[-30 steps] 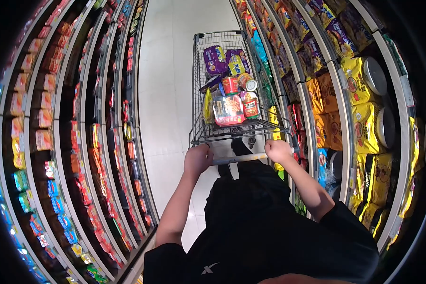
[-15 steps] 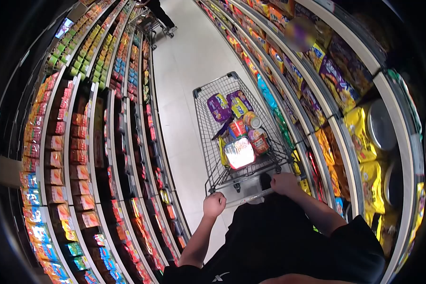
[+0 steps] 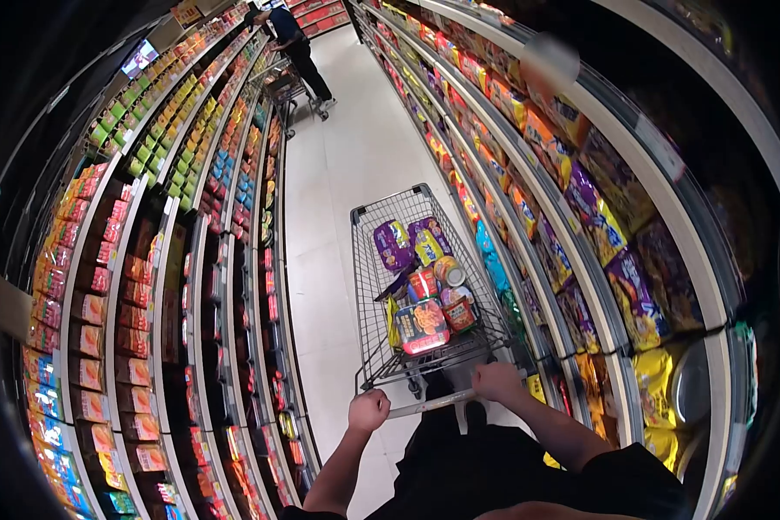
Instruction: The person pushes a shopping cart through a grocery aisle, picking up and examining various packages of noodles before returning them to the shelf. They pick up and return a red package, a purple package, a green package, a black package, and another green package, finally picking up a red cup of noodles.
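Note:
Both my hands grip the pale handlebar of a wire shopping cart (image 3: 366, 286). My left hand (image 3: 369, 410) is closed around the bar's left end. Near its right end, my right hand (image 3: 498, 382) is wrapped round the bar too. Inside the basket, two purple-and-yellow packs (image 3: 393, 246) lie toward the front. Behind them are a red container (image 3: 423, 284), a can lying or leaning with its round end showing (image 3: 450, 271), a red tub (image 3: 460, 314) and a dark box with a red edge (image 3: 425, 325). A yellow pack (image 3: 393, 322) rests along the left side.
Shelves of packaged snacks (image 3: 139, 347) line the left side. On the right, shelves (image 3: 615, 351) of bagged goods run close to the cart. Ahead on the left, a person in dark clothes (image 3: 292, 43) stands by another cart (image 3: 283, 89). Pale floor (image 3: 321, 173) stretches between them.
My view has tilted up, so the cart and hands sit lower in it. More of the person ahead shows. Both hands remain on the handlebar.

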